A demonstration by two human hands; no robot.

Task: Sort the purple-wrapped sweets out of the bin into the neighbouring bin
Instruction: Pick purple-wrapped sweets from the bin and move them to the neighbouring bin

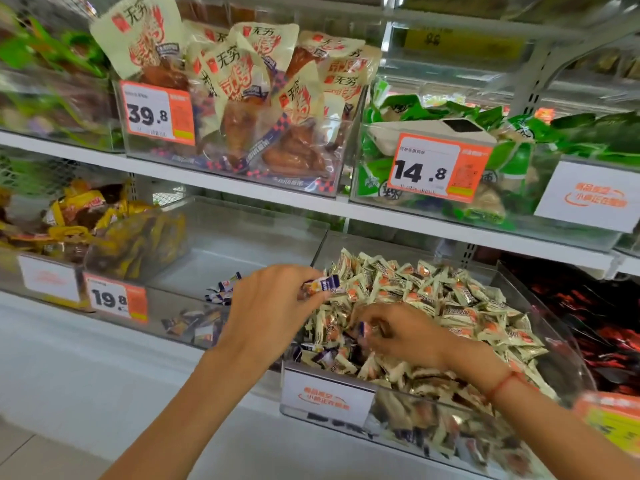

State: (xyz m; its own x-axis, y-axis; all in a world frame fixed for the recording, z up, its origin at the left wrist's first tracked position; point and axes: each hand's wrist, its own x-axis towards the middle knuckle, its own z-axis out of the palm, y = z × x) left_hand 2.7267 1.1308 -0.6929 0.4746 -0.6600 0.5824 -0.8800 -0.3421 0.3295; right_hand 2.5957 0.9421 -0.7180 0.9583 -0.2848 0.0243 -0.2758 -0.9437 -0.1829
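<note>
Over the full bin [540, 299], the left hand [273, 306] is pinching a purple sweet [323, 284] due for the left bin [239, 244], while the right hand [398, 332] is pinching another [362, 329].

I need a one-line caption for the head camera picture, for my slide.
Left hand holds a purple-wrapped sweet while right hand picks another from the full bin.

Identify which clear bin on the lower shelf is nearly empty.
The middle bin, left of the heaped cream-wrapped sweets bin: it holds only a few purple-wrapped sweets.
</note>
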